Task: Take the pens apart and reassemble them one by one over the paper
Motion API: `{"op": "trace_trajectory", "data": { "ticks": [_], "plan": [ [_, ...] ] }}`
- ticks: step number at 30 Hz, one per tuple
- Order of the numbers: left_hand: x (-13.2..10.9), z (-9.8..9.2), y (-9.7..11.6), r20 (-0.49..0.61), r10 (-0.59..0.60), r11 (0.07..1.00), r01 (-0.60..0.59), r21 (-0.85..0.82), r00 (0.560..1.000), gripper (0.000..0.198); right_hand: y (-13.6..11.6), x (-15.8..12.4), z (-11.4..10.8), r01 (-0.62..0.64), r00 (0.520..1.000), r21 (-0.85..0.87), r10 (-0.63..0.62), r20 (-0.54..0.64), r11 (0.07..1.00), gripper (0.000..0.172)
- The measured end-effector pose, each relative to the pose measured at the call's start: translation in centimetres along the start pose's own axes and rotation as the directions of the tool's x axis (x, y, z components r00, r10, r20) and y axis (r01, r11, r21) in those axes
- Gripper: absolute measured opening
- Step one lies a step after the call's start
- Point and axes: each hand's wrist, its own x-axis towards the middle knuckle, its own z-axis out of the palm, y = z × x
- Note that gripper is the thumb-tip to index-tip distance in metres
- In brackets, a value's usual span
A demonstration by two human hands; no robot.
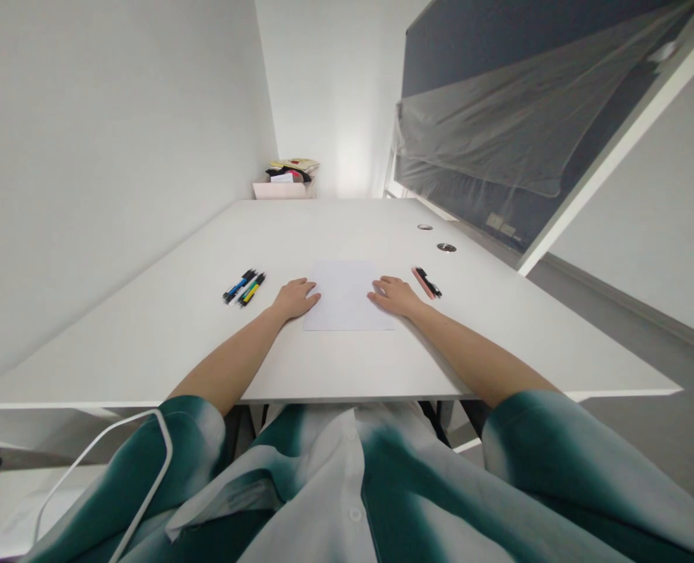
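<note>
A blank white sheet of paper point(347, 295) lies flat in the middle of the white table point(147, 344). My left hand point(296, 299) rests palm down at the sheet's left edge, fingers near or just touching the paper. My right hand point(394, 295) lies palm down with its fingertips on the sheet's right edge. Left of my left hand lie several pens and highlighters point(244, 288), including blue and yellow ones. Beyond my right hand, a black pen point(428, 282) lies beside a pink strip-like item point(422, 283). Neither hand holds anything.
Two round metal grommets point(435, 237) are set in the table's far right area. A pink box with papers and cloth point(282, 184) stands past the far end. A plastic-covered dark board point(499, 117) leans at the right, and a wall point(106, 156) runs along the left.
</note>
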Motion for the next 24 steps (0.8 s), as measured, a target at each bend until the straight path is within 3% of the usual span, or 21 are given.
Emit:
{"op": "trace_trajectory", "data": {
  "ticks": [9, 14, 19, 24],
  "plan": [
    [0.2, -0.2, -0.8, -0.032, -0.015, 0.996, 0.012, -0.085, 0.999, 0.055, 0.1, 0.0, 0.1, 0.002, 1.000, 0.021, -0.002, -0.012, 1.000, 0.047],
    [-0.4, -2.0, -3.0, -0.151, -0.210, 0.977, 0.204, -0.054, 0.966, 0.048, 0.2, 0.0, 0.2, 0.005, 1.000, 0.032, -0.004, -0.026, 0.999, 0.046],
    [-1.0, -3.0, -5.7, -0.191, -0.391, 0.917, 0.400, 0.010, 0.901, 0.040, 0.3, 0.0, 0.2, 0.008, 1.000, 0.037, -0.007, -0.021, 0.999, 0.046],
    [-1.3, -3.0, -6.9, -0.198, -0.489, 0.859, 0.508, 0.060, 0.850, 0.038, 0.3, 0.0, 0.1, 0.011, 1.000, 0.028, -0.010, -0.009, 1.000, 0.047]
  ]
}}
